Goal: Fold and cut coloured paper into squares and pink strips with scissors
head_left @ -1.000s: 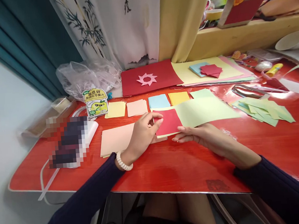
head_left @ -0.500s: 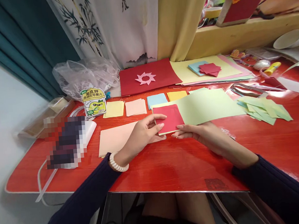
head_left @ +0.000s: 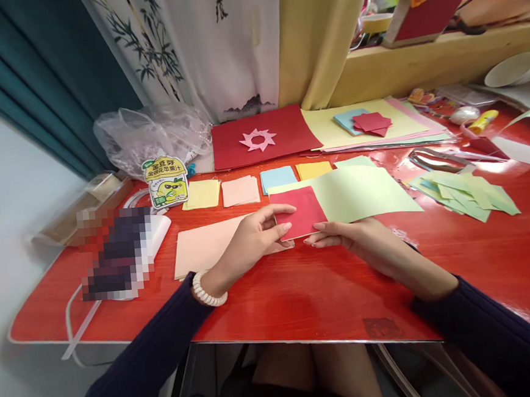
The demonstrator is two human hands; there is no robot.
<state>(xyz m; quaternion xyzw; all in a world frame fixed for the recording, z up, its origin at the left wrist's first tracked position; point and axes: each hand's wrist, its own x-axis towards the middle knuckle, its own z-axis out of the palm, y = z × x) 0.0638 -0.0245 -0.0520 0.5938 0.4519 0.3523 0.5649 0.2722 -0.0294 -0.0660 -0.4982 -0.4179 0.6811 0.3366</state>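
Observation:
A red paper square (head_left: pixel 305 210) lies over the left end of a long pale green sheet of paper (head_left: pixel 360 191), and both are held a little above the table. My left hand (head_left: pixel 261 232) pinches their left edge, thumb and forefinger on top of the red square. At the lower right corner of the square, my right hand (head_left: pixel 355 237) grips both layers with its thumb above and fingers below. Under my left hand rests a pale pink sheet (head_left: pixel 205 249) on the table.
Small paper stacks in yellow (head_left: pixel 203 193), pink (head_left: pixel 240 190), blue (head_left: pixel 278 180) and orange (head_left: pixel 314 170) form a row behind. Green paper pieces (head_left: pixel 469 194) and scissors (head_left: pixel 443 159) lie at right. A pink paper ring (head_left: pixel 258 139) rests on a dark red sheet (head_left: pixel 229 152).
The green sheet's left edge now sits more nearly flush with the red square's lower edge, and its right end has drawn slightly left. Both hands keep almost the same place.

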